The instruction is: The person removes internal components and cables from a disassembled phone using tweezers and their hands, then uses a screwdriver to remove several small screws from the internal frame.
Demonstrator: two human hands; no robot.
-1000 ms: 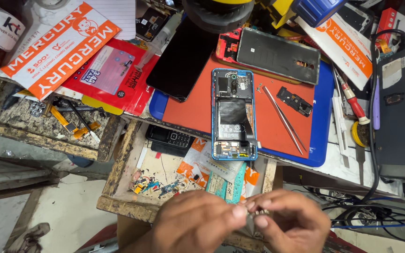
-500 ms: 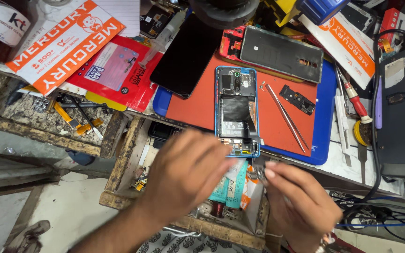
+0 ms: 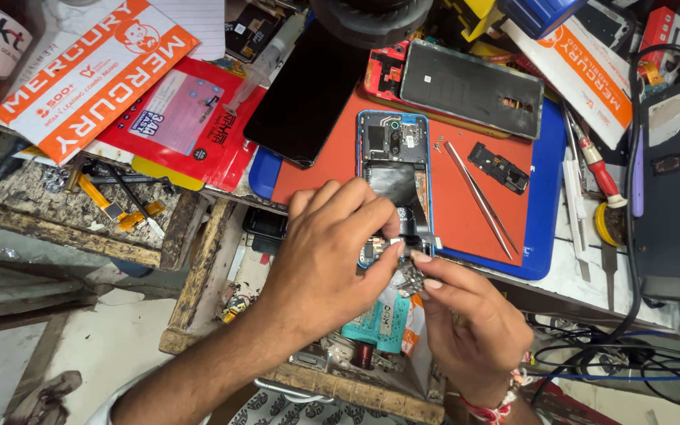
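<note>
An opened blue-framed phone (image 3: 393, 157) lies back-up on an orange mat (image 3: 466, 197), its boards and black shielding exposed. My left hand (image 3: 332, 252) rests over the phone's lower end, fingers curled on its bottom edge. My right hand (image 3: 466, 323) is just below and to the right, pinching a small metal part (image 3: 412, 275) beside the phone's bottom corner. Metal tweezers (image 3: 478, 198) lie on the mat right of the phone, next to a small black plastic cover (image 3: 498, 167).
A dark phone back cover (image 3: 466, 88) and a black screen panel (image 3: 308, 94) lie at the mat's far side. Red and orange-white packets (image 3: 104, 71) cover the left. Screwdrivers (image 3: 592, 169) and a black box (image 3: 674, 181) stand right. An open wooden drawer (image 3: 198, 275) with small parts sits below.
Both hands have come up from the drawer's front edge to the phone's lower end. The left hand now covers the phone's bottom; the right still pinches the small metal part.
</note>
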